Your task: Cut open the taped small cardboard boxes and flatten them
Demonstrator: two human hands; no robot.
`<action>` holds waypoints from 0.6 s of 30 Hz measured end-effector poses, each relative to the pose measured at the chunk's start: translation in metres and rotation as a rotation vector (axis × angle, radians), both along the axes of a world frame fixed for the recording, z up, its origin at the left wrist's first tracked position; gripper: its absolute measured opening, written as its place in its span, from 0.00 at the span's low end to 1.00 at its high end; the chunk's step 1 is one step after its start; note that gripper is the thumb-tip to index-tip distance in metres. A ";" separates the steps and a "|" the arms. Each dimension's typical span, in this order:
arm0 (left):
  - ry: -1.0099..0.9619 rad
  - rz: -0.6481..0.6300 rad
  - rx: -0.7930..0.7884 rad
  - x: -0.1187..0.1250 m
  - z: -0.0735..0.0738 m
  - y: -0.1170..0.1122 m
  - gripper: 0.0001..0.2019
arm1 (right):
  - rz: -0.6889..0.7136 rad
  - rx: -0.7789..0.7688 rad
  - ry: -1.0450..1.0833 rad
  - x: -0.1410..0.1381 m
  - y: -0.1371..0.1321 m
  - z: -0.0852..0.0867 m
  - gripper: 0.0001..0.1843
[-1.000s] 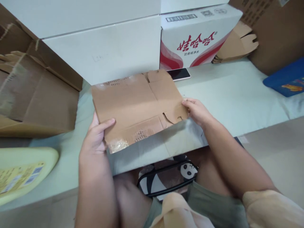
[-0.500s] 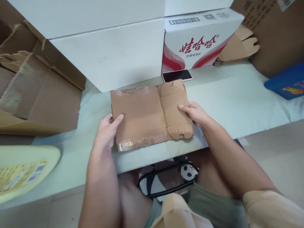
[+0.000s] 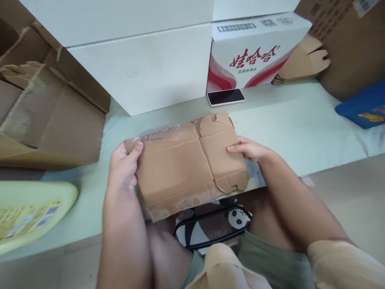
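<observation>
At the counter (image 3: 300, 124) near edge, left hand (image 3: 124, 164) and right hand (image 3: 248, 149) each have a closed grip on the flattened cardboard (image 3: 183, 164) ends, seemingly mid-fold; further creasing needs both holds firm.

A pale, cloth-covered surface (image 3: 300, 132) carries large white boxes (image 3: 144, 68) and a red-and-white carton (image 3: 255, 52) along its back. A dark phone (image 3: 225, 96) lies just before the carton. Flattened brown cardboard (image 3: 60, 132) lies left, a blue pack (image 3: 363, 106) right, and a cardboard piece (image 3: 180, 164) overhangs the front edge.
</observation>
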State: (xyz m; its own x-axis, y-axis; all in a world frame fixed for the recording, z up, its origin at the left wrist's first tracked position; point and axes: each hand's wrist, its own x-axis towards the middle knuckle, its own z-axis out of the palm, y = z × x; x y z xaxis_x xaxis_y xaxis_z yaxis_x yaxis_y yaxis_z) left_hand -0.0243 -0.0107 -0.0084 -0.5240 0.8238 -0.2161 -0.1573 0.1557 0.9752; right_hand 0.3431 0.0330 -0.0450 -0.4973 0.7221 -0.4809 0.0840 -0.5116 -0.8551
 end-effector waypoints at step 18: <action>-0.244 0.188 -0.018 0.005 0.032 0.008 0.05 | -0.749 0.416 -0.160 0.051 -0.028 0.044 0.28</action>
